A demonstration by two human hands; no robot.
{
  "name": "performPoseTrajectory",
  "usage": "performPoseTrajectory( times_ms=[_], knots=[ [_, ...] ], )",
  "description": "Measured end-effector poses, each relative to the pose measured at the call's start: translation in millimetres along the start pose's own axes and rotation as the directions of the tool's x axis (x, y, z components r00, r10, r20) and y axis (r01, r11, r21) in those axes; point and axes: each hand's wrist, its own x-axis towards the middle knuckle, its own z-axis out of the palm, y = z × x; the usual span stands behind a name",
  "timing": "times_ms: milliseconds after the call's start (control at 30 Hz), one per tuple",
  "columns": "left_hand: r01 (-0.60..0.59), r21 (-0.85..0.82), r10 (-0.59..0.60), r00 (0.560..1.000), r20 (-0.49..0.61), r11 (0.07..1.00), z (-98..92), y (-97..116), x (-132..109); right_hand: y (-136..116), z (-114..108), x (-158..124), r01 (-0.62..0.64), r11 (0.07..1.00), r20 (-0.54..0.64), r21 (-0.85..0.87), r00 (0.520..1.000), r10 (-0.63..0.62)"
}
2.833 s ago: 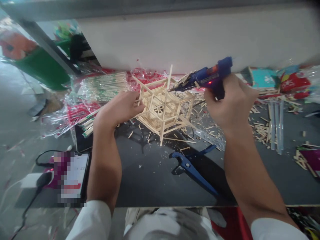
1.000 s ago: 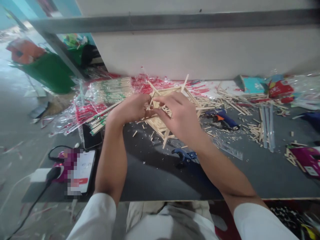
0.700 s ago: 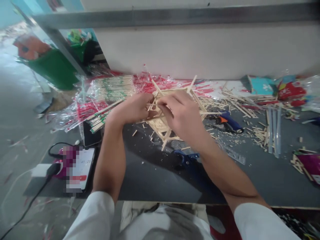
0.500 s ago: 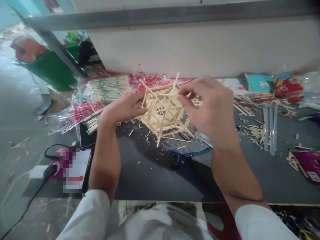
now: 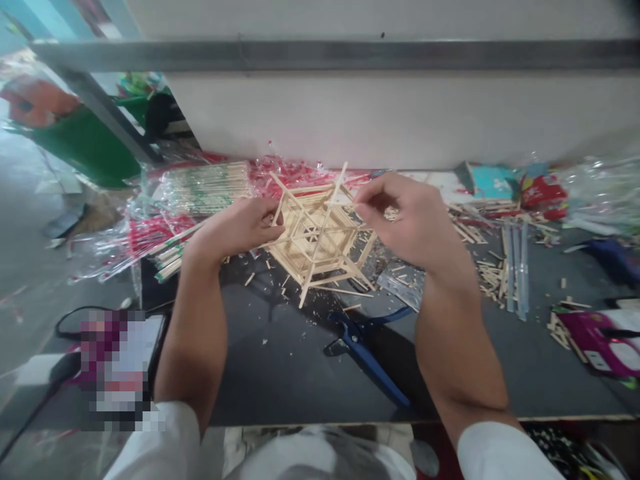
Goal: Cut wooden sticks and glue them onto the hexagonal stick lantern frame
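A six-sided lattice frame point(image 5: 333, 243) of thin wooden sticks, layered like a basket with crossed sticks over it, is held above the table. My left hand point(image 5: 240, 230) grips its left edge between thumb and fingers. Close to its upper right corner, my right hand point(image 5: 407, 213) has thumb and index finger drawn together in a pinch. Whatever lies between those fingertips is too small to make out, and I cannot tell whether they touch the frame. Nearer to me, blue-handled cutters point(image 5: 367, 353) lie on the dark table.
Bundled sticks in clear plastic point(image 5: 205, 187) and red-tipped wrappers point(image 5: 293, 170) line the back. Cut stick pieces point(image 5: 493, 277) lie beside clear tubes point(image 5: 517, 267) at right. A phone point(image 5: 127, 360) with cables sits at left. A metal bar point(image 5: 320, 57) crosses above; a green bin point(image 5: 85, 147) stands left.
The view has shifted, so the scene sits lower and further left. My right fingertips have moved slightly rightward relative to the stick frame; my left hand keeps its hold.
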Motion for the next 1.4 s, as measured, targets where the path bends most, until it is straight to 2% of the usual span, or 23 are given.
performPoseTrajectory(
  times_ms=[100, 300, 433, 500, 633, 767, 833, 1000, 1100, 1233, 1400],
  knots=[
    [0.004, 0.000, -0.004, 1.000, 0.007, 1.000, 1.1, -1.7, 2.1, 2.5, 4.0, 1.3, 0.028, 1.000, 0.014, 0.000, 1.000, -0.028],
    [0.046, 0.064, -0.048, 0.999, 0.022, 0.997, 0.3, -0.1, 2.6, 2.0, -3.4, -1.7, -0.015, 0.981, -0.022, 0.193, 1.000, 0.019],
    [0.034, 0.084, -0.036, 0.999, 0.021, 0.996, -0.7, 2.1, 1.9, -9.1, -8.2, -3.3, 0.014, 0.991, -0.051, 0.130, 0.999, -0.007],
    [0.037, 0.104, -0.040, 0.999, 0.026, 0.994, -1.4, 5.4, 1.4, -20.7, -5.2, -5.9, 0.049, 0.997, -0.019, 0.067, 0.999, -0.048],
    [0.047, 0.181, -0.053, 0.998, 0.028, 0.982, -3.2, 16.6, -1.8, -54.9, 23.1, -19.9, 0.131, 0.983, 0.091, -0.126, 0.989, -0.120],
    [0.066, 0.271, -0.080, 0.996, 0.040, 0.960, -3.4, 24.9, -11.4, -84.9, 67.5, -36.8, 0.260, 0.926, 0.081, -0.273, 0.966, -0.247],
    [0.091, 0.308, -0.104, 0.994, 0.028, 0.947, -2.6, 26.7, -17.4, -91.7, 81.3, -40.2, 0.292, 0.906, 0.044, -0.307, 0.955, -0.293],
    [0.108, 0.372, -0.129, 0.991, 0.031, 0.922, 0.5, 32.7, -24.2, -88.9, 83.5, -37.0, 0.298, 0.924, 0.001, -0.240, 0.952, -0.307],
    [0.086, 0.381, -0.104, 0.994, 0.027, 0.920, 2.0, 38.3, -22.3, -82.8, 86.4, -35.2, 0.328, 0.938, 0.031, -0.109, 0.945, -0.326],
    [0.083, 0.419, -0.100, 0.995, 0.018, 0.904, 3.6, 40.6, -19.0, -73.1, 100.9, -36.1, 0.334, 0.941, 0.030, 0.049, 0.942, -0.336],
    [0.031, 0.431, -0.052, 0.998, 0.037, 0.902, 4.1, 35.5, -21.0, -60.9, 109.2, -34.3, 0.335, 0.939, -0.011, 0.081, 0.942, -0.335]
  ],
)
